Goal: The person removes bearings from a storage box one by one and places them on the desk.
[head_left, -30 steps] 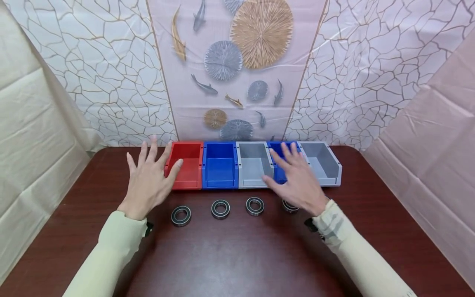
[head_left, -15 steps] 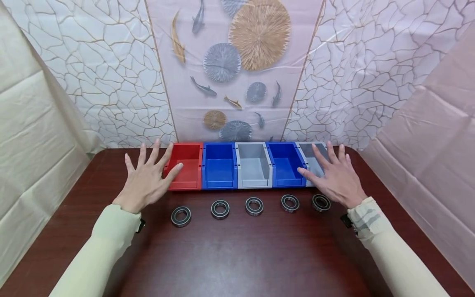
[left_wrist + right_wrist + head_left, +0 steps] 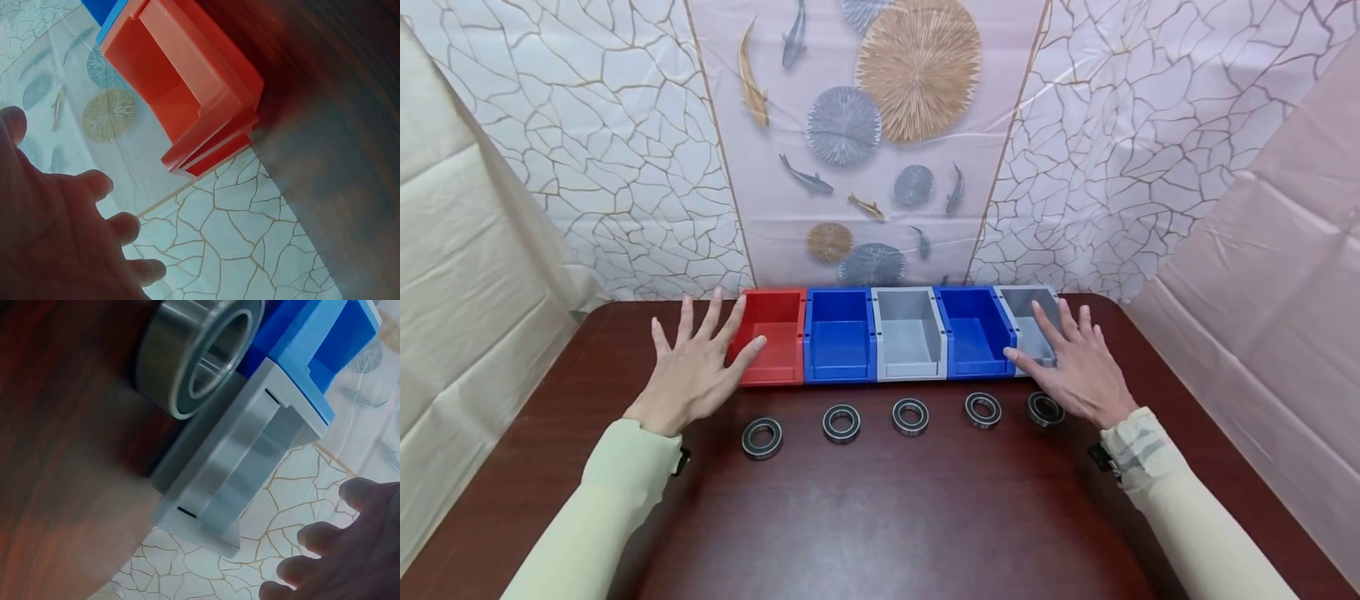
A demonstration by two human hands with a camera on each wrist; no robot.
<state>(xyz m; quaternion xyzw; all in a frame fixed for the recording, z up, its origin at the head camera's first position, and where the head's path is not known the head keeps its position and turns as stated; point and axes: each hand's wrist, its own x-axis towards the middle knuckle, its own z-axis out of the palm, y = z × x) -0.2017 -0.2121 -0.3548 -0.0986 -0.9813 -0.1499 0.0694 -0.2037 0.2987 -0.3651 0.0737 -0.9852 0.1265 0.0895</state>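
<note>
My left hand [image 3: 696, 375], fingers spread and holding nothing, hovers beside the red bin [image 3: 772, 333] at the left end of a row. On the right, my other hand [image 3: 1082, 371] spreads its fingers over the right-hand grey bin [image 3: 1028, 321], partly covering it, and holds nothing. Between these stand a blue bin [image 3: 840, 333], a grey bin [image 3: 911, 333] and a second blue bin [image 3: 974, 329]. Several black-and-steel ball bearings lie flat in front: the leftmost bearing [image 3: 762, 452], others such as the middle bearing [image 3: 910, 429], and the rightmost bearing [image 3: 165, 359], close to my right hand.
The dark wooden table [image 3: 880, 517] carries everything. Behind it hangs a patterned cloth [image 3: 857, 217], and pale cloth sides [image 3: 1262, 242] stand at left and right. A dark wrist device [image 3: 1102, 457] shows at my right cuff.
My right hand has moved rightward from above the second blue bin to the right-hand grey bin, uncovering the bearings there. The left hand has stayed nearly still.
</note>
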